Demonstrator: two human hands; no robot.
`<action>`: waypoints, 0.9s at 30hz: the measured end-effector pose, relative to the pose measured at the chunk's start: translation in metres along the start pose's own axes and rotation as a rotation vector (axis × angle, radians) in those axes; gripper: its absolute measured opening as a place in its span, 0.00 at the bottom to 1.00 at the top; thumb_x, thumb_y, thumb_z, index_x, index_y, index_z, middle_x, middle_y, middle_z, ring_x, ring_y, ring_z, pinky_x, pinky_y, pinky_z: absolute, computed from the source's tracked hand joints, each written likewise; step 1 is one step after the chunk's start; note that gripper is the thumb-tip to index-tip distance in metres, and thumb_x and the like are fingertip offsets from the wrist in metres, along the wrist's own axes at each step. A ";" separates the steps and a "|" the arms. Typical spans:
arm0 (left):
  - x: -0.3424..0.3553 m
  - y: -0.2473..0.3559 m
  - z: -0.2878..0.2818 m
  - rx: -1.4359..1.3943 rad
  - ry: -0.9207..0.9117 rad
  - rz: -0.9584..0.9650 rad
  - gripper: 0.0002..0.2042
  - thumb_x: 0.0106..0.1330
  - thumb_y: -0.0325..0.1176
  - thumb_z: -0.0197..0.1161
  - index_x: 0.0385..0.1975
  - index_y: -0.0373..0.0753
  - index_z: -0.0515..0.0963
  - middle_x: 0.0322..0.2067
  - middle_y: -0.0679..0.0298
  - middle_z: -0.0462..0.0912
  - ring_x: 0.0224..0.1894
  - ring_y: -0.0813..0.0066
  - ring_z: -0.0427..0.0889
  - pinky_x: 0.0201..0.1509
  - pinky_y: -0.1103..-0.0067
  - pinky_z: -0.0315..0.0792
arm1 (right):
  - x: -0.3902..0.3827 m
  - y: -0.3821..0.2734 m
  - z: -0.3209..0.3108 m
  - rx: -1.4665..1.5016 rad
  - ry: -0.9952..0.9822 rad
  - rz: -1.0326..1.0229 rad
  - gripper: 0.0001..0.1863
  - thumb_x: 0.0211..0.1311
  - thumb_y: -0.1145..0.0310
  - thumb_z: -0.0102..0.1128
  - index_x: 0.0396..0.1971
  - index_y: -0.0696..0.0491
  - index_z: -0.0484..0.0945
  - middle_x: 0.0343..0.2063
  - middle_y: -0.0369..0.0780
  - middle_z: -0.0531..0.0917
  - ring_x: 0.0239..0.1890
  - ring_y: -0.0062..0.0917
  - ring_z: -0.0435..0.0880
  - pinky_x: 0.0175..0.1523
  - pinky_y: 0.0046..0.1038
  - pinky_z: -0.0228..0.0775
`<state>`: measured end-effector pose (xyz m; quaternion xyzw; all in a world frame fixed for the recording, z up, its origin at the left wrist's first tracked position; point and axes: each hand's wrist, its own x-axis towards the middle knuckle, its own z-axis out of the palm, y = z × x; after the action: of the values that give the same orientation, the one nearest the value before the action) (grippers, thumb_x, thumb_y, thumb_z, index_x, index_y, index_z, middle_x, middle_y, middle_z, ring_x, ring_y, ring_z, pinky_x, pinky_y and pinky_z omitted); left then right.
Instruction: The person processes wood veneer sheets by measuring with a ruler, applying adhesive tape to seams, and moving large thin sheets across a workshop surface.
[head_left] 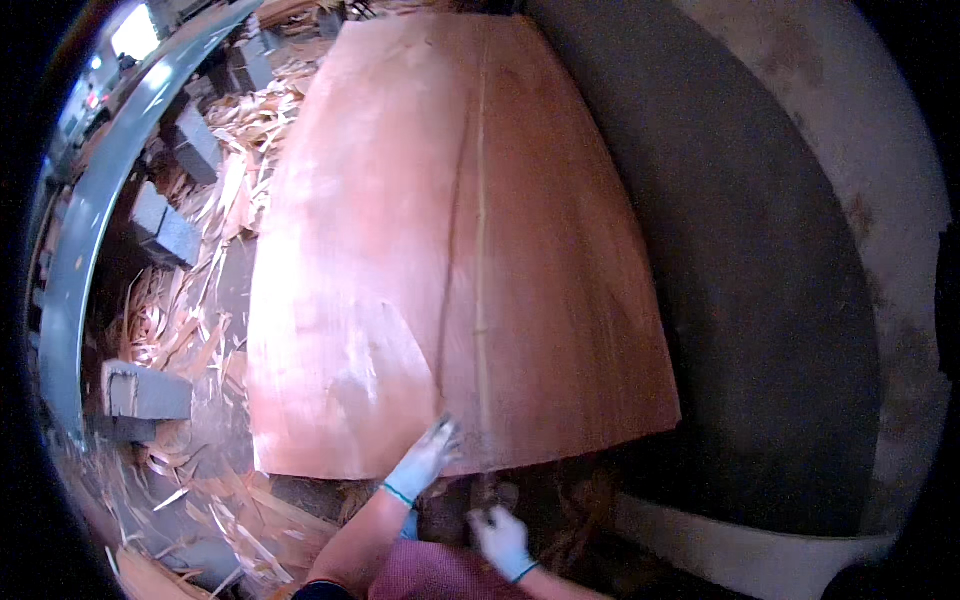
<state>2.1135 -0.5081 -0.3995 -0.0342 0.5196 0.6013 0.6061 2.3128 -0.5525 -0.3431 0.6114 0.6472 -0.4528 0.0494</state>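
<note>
Amid wood scraps (240, 185) lies a reddish wood sheet (370, 250), a gloved left hand (425, 460) on its near edge, any pinch impossible to tell. Whether the curled right hand (503, 543), just off that edge, holds anything is equally unclear; alignment appears underway, calling next for even handling.

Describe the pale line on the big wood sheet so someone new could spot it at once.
Find the big reddish wood sheet filling the middle of the view. Slightly right of its centre, look along its length, down toward the gloved right hand. The pale line there is thin and nearly straight, unlike the dark slanting line to its left.
</note>
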 end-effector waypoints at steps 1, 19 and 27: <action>-0.008 0.041 0.023 -0.007 -0.009 0.016 0.18 0.70 0.46 0.53 0.44 0.35 0.72 0.41 0.58 0.80 0.38 0.61 0.80 0.44 0.66 0.75 | -0.024 -0.020 0.019 0.068 -0.114 -0.086 0.16 0.60 0.55 0.61 0.31 0.54 0.77 0.25 0.49 0.81 0.28 0.39 0.81 0.36 0.35 0.72; -0.101 0.156 -0.099 0.952 0.255 0.604 0.14 0.71 0.40 0.49 0.32 0.34 0.72 0.24 0.47 0.75 0.28 0.50 0.74 0.32 0.63 0.67 | -0.056 -0.077 0.031 -0.305 -0.438 -0.325 0.23 0.64 0.49 0.52 0.46 0.55 0.76 0.35 0.50 0.83 0.37 0.42 0.82 0.43 0.36 0.73; -0.126 0.149 -0.120 0.962 0.327 0.503 0.11 0.70 0.37 0.49 0.32 0.36 0.72 0.21 0.50 0.74 0.25 0.52 0.74 0.30 0.62 0.68 | -0.067 -0.110 0.048 -0.262 -0.531 -0.331 0.21 0.65 0.55 0.52 0.46 0.58 0.75 0.31 0.48 0.83 0.33 0.36 0.83 0.40 0.34 0.73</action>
<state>1.9624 -0.6349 -0.2829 0.2778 0.8143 0.4096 0.3032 2.2138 -0.6159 -0.2722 0.3474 0.7549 -0.5110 0.2200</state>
